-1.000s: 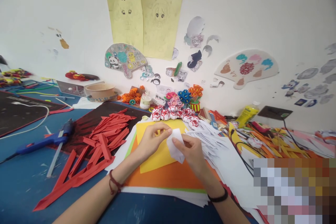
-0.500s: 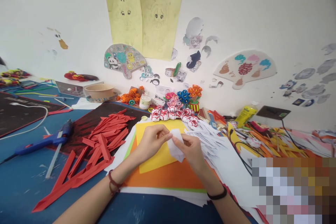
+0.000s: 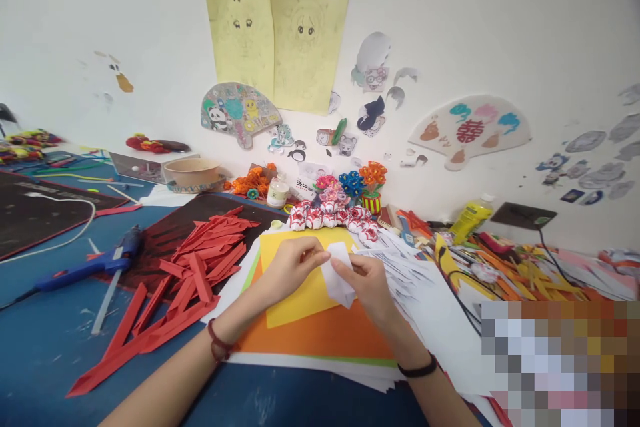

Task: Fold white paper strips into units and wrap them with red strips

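A small piece of folded white paper (image 3: pixel 340 283) is held up between my two hands, over a yellow sheet (image 3: pixel 295 293). My left hand (image 3: pixel 295 270) pinches its left edge between thumb and forefinger. From the other side, my right hand (image 3: pixel 367 280) grips it with the thumb in front and the fingers partly hidden behind. Beneath lies an orange sheet (image 3: pixel 320 340) on a stack of coloured and white paper. Many folded white strips (image 3: pixel 400 267) are spread just right of my right hand.
Folded red paper strips (image 3: pixel 210 253) are heaped on the left, beside a blue glue gun (image 3: pixel 95 267). Behind the stack stand red-and-white paper pieces (image 3: pixel 330 217) and paper flowers (image 3: pixel 350 183). A yellow bottle (image 3: pixel 473 217) and a tangle of paper scraps (image 3: pixel 530 270) occupy the right.
Both hands keep hold of the white paper, whose upper part looks slightly more folded over. The whole view has shifted slightly; nothing else has visibly moved.
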Available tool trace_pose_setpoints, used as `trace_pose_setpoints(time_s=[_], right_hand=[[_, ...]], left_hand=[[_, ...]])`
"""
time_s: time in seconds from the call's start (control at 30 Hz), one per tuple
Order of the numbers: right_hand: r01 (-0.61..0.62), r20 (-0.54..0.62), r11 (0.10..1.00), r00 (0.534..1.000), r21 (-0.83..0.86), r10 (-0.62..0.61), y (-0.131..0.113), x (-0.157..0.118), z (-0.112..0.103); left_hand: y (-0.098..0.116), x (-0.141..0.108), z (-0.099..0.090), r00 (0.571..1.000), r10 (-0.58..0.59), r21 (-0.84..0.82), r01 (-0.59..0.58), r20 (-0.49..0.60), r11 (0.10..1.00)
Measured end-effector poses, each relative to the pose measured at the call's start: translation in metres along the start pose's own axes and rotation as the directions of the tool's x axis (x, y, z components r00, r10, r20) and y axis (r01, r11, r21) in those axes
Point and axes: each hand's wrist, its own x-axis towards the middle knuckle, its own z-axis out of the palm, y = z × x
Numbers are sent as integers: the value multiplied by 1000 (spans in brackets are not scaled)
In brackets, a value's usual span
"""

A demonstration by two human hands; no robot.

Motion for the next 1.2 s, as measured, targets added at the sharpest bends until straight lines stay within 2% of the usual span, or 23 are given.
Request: trace_pose_setpoints(time_s=[0.13,0.2,0.27,0.33,0.4,0.47,0.53,0.6,0.67,0.8,0.93,1.0,1.1,1.2], right_hand=[[2,70,998,998,-65,3,-1,3,-6],[0,52,999,999,-47,3,-2,5,-7],[-14,-18,1000,1000,20,14,-2,6,-7],[-35,-121,994,992,105,48,-1,8,-5],[-76,-169,976,979,206,112,0,8,-1],[-127,-113,944,979,303,168,1,7,4],[-153,-34,927,984,342,174,3,5,10],[-123,-23,945,990,302,136,3,3,14],[-83,-53,970,994,231,97,4,1,14],[-79,-68,990,994,113,87,3,1,9],[-65,-42,995,997,76,69,2,3,3],[-43,-38,996,998,76,46,1,3,2],[-40,-30,996,999,82,42,-1,3,-1],[-38,-19,993,999,113,40,-1,3,-2]], left_hand=[[-4,3,-2,999,24,-99,-26,-26,995],[-6,3,-2,999,0,-150,-7,-43,989],[-5,4,-2,996,-71,-266,55,-49,962],[-4,4,0,986,-158,-425,123,-50,897],[-3,3,4,971,-234,-563,167,-48,810],[-2,2,10,961,-275,-653,193,-25,732],[-2,0,17,958,-287,-700,223,27,679],[-2,-1,23,954,-296,-715,243,52,656],[-2,-3,26,950,-308,-691,253,46,677],[-3,-2,20,966,-259,-545,230,24,806],[-4,-2,15,979,-202,-357,189,1,915],[-4,-3,15,979,-202,-341,203,39,918],[-2,-4,16,971,-198,-430,238,135,871],[4,-4,16,967,-212,-508,256,144,822]])
